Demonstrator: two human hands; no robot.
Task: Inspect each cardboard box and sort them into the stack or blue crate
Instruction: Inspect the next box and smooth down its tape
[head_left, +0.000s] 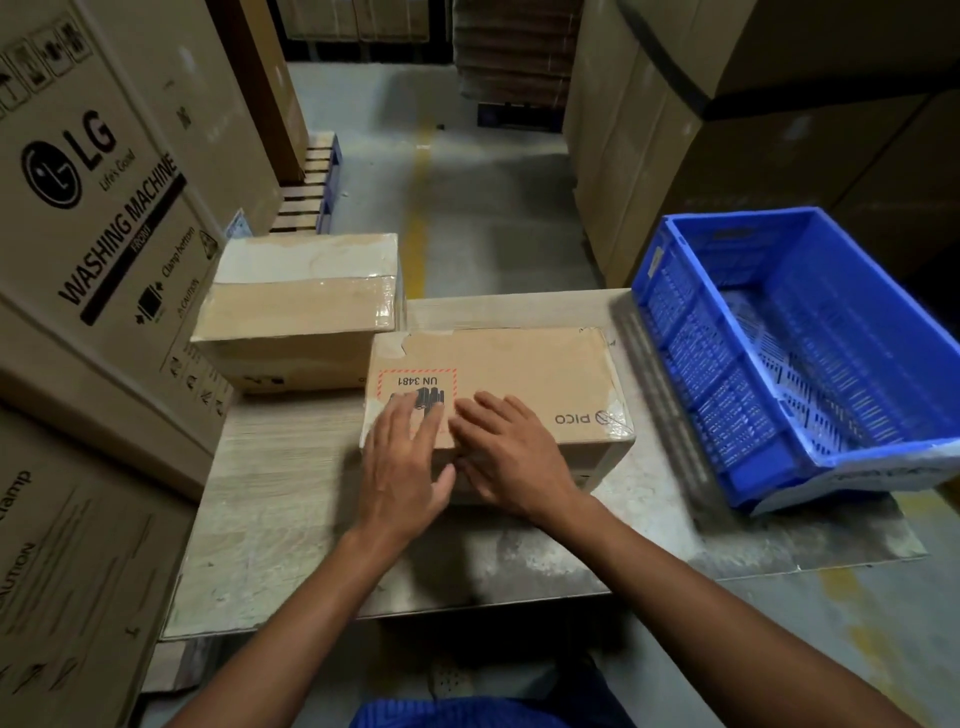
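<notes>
A brown cardboard box (524, 371) marked PICO and UN 3481 lies in the middle of the low table (291, 519). My left hand (402, 462) rests flat on its near left top, fingers straight over the red-edged label. Beside it, my right hand (511, 457) lies on the top near the front edge, fingers spread. A second taped cardboard box (301, 312) stands behind and to the left. The blue crate (727, 395) sits tilted at the table's right end, with nothing visible inside.
Large washing machine cartons (98, 218) wall in the left side. Tall brown cartons (675, 145) stand at the back right. A concrete aisle with a yellow line (418, 208) runs ahead, and a wooden pallet (311, 182) lies at the back left.
</notes>
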